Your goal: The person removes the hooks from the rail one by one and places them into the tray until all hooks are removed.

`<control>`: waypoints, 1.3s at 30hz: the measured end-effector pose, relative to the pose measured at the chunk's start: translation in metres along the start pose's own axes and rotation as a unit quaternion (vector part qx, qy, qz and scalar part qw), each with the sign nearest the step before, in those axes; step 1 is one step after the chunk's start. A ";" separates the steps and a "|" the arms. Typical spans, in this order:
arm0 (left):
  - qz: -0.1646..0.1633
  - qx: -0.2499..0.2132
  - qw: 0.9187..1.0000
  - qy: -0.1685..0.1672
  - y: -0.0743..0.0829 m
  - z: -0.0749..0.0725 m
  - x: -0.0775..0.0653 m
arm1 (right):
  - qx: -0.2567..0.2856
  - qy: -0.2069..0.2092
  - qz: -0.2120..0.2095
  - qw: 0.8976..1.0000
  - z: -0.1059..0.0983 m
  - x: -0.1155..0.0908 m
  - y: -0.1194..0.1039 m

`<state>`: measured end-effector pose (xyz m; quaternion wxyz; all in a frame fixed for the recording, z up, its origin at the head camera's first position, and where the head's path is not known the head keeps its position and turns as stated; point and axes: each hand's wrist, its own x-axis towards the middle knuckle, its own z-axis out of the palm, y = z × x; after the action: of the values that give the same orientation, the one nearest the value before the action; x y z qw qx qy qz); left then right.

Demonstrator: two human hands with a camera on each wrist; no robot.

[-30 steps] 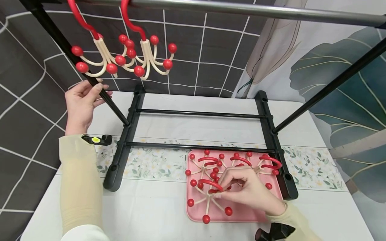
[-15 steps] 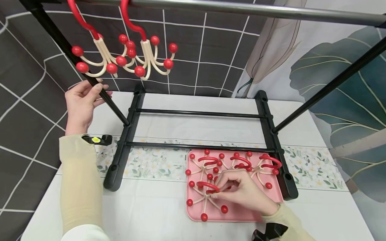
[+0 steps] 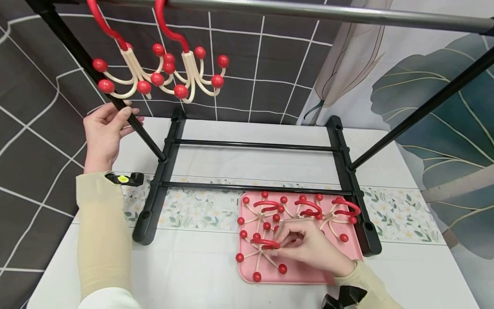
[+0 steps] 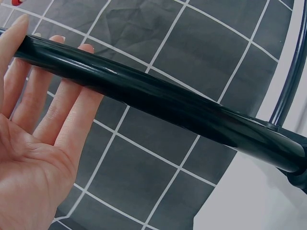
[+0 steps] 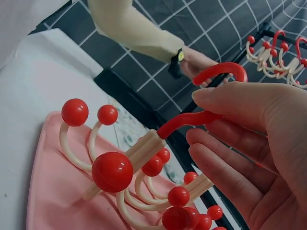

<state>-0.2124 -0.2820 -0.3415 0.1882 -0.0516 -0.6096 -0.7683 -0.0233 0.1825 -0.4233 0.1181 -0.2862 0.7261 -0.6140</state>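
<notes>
In the head view, my left hand holds the slanted black side post of a rack. The left wrist view shows its thumb on the near side of the post and the fingers reaching behind. Over a pink tray, my right hand pinches the red hook of a cream multi-arm hanger with red ball tips. This hanger leans on the tray in the right wrist view. Similar hangers lie behind it, among them one at the back left and one at the right.
Two more multi-arm hangers, a left one and a right one, hang from the rack's metal top bar. The tray's back edge reaches under the lower black crossbar. A dark tiled backdrop stands behind the white table.
The right hand and its hanger have shifted slightly left, and the hanger's hook has tilted lower. The two hanging hangers sway slightly right. The left hand stays put.
</notes>
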 end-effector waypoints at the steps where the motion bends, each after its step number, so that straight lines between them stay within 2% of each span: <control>1: 0.000 -0.002 1.000 0.000 0.000 0.000 0.000 | 0.000 -0.001 0.004 1.000 0.000 0.000 -0.001; 5: 0.002 -0.012 1.000 -0.001 0.000 0.000 0.001 | -0.013 -0.004 0.017 1.000 -0.002 0.003 -0.010; 8: 0.004 -0.010 1.000 -0.001 -0.001 0.000 0.001 | -0.037 0.000 0.012 0.999 -0.007 0.006 -0.020; 14: 0.001 0.004 1.000 0.002 0.000 -0.001 0.000 | -0.070 0.027 -0.066 0.995 -0.026 0.016 -0.047; 20: 0.002 0.003 1.000 -0.006 -0.003 -0.002 -0.001 | -0.091 0.082 -0.162 0.979 -0.052 0.034 -0.073; 24: -0.001 0.006 1.000 -0.006 -0.003 -0.002 -0.001 | -0.096 0.116 -0.202 0.968 -0.065 0.052 -0.094; 28: 0.003 0.008 1.000 -0.006 -0.002 -0.001 0.001 | -0.093 0.152 -0.239 0.954 -0.069 0.072 -0.118; 33: 0.006 0.008 1.000 -0.008 0.000 -0.001 0.003 | -0.111 0.179 -0.248 0.946 -0.064 0.094 -0.139; 39: -0.002 0.012 1.000 -0.006 -0.001 -0.002 0.001 | -0.105 0.185 -0.276 0.937 -0.061 0.124 -0.141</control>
<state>-0.2130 -0.2836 -0.3426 0.1841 -0.0528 -0.6198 -0.7611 -0.1173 0.1516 -0.2524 -0.2233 -0.3674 0.6879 -0.5847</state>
